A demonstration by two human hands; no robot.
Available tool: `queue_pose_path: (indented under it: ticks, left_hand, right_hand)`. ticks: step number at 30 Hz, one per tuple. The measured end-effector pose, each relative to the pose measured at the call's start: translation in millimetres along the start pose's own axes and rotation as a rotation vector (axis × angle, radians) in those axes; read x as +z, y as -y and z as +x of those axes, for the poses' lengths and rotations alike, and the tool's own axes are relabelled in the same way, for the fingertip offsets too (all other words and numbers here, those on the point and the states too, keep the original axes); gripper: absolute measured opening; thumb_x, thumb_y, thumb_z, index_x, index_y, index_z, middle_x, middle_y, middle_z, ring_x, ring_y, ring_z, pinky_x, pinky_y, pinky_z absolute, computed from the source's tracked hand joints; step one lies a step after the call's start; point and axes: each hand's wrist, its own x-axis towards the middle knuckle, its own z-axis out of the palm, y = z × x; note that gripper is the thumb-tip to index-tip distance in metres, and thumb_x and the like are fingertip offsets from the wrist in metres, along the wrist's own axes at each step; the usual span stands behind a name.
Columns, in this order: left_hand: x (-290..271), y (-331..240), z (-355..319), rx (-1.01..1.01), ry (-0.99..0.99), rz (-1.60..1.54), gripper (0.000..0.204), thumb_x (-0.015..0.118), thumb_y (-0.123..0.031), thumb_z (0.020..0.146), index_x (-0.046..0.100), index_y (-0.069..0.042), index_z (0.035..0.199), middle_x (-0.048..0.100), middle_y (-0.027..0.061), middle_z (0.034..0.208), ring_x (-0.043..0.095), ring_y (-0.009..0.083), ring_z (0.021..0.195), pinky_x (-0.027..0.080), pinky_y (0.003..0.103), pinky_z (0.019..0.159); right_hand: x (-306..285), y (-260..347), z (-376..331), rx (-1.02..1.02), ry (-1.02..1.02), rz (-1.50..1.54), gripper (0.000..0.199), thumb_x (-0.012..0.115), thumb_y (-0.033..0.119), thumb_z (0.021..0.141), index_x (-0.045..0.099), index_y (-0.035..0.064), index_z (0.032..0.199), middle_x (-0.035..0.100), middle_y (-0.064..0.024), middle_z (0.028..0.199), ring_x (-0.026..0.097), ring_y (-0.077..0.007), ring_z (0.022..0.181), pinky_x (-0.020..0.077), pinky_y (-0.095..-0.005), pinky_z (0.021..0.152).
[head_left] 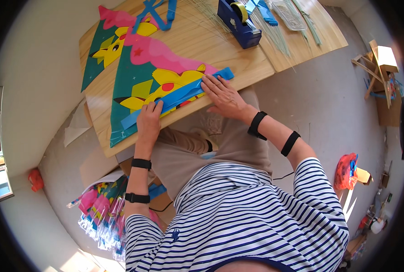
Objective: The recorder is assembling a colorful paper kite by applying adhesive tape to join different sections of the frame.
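Note:
A triangular printed sheet [134,75], like a kite sail in green, pink and yellow with a cartoon figure, lies on the wooden table [238,77]. Along its near side runs a flat blue strip [179,96], slanting up toward the right. My left hand [149,121] has its bent fingers on the strip toward its lower left end, seemingly gripping it; the thumb is partly hidden. Near the other end, my right hand [224,96] rests flat across the strip with fingers stretched out. The strip's right tip sticks out past those fingers.
Another printed sheet [101,52] lies partly beneath the first, with blue ribbon [169,18] on top. Farther back stand a blue tape dispenser [242,27], thin sticks [274,34] and a clear plastic tray [289,14]. Bagged printed pieces [103,208] sit low on the left.

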Motion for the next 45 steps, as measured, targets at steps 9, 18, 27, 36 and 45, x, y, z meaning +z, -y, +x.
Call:
queue_pose_path:
  ticks: [9, 18, 27, 36, 45]
  left_hand:
    - [5, -8, -4, 0.011, 0.008, 0.150, 0.052, 0.067, -0.003, 0.081, 0.068, -0.016, 0.132, 0.062, 0.0083, 0.107, 0.063, 0.0286, 0.099, 0.058, 0.038, 0.076]
    - [10, -11, -9, -0.055, -0.021, 0.186, 0.054, 0.069, -0.007, 0.082, 0.066, -0.016, 0.135, 0.060, 0.0073, 0.110, 0.062, 0.0298, 0.101, 0.058, 0.039, 0.077]
    - [3, -26, 24, -0.489, 0.076, 0.036, 0.039, 0.071, -0.041, 0.096, 0.070, -0.007, 0.113, 0.064, 0.0130, 0.112, 0.062, 0.0351, 0.100, 0.056, 0.045, 0.080]
    - [7, -23, 37, -0.600, 0.091, 0.056, 0.045, 0.078, -0.039, 0.087, 0.068, -0.007, 0.117, 0.064, 0.0131, 0.109, 0.063, 0.0365, 0.103, 0.054, 0.050, 0.079]
    - [31, -23, 34, -0.075, -0.124, -0.074, 0.022, 0.077, -0.014, 0.084, 0.067, -0.007, 0.102, 0.063, 0.0078, 0.102, 0.064, 0.0308, 0.097, 0.056, 0.041, 0.073]
  right_hand:
    - [-5, -6, -2, -0.024, -0.002, 0.006, 0.097, 0.084, 0.032, 0.081, 0.035, 0.0010, 0.159, 0.033, -0.0194, 0.167, 0.029, -0.0339, 0.157, 0.0228, -0.0497, 0.128]
    - [0, -8, -2, -0.023, -0.013, 0.014, 0.092, 0.083, 0.032, 0.082, 0.040, 0.0022, 0.157, 0.035, -0.0194, 0.166, 0.030, -0.0350, 0.156, 0.0240, -0.0497, 0.128]
    - [2, -8, -1, -0.029, -0.014, -0.020, 0.091, 0.084, 0.033, 0.079, 0.044, 0.0038, 0.155, 0.035, -0.0183, 0.166, 0.028, -0.0337, 0.157, 0.0257, -0.0505, 0.127]
    - [1, -10, -2, -0.030, -0.001, 0.002, 0.094, 0.086, 0.031, 0.077, 0.043, 0.0047, 0.156, 0.034, -0.0183, 0.167, 0.027, -0.0342, 0.158, 0.0261, -0.0515, 0.127]
    - [-1, -9, -1, -0.041, 0.002, 0.007, 0.093, 0.086, 0.028, 0.077, 0.042, 0.0042, 0.156, 0.034, -0.0190, 0.166, 0.027, -0.0347, 0.157, 0.0261, -0.0515, 0.127]
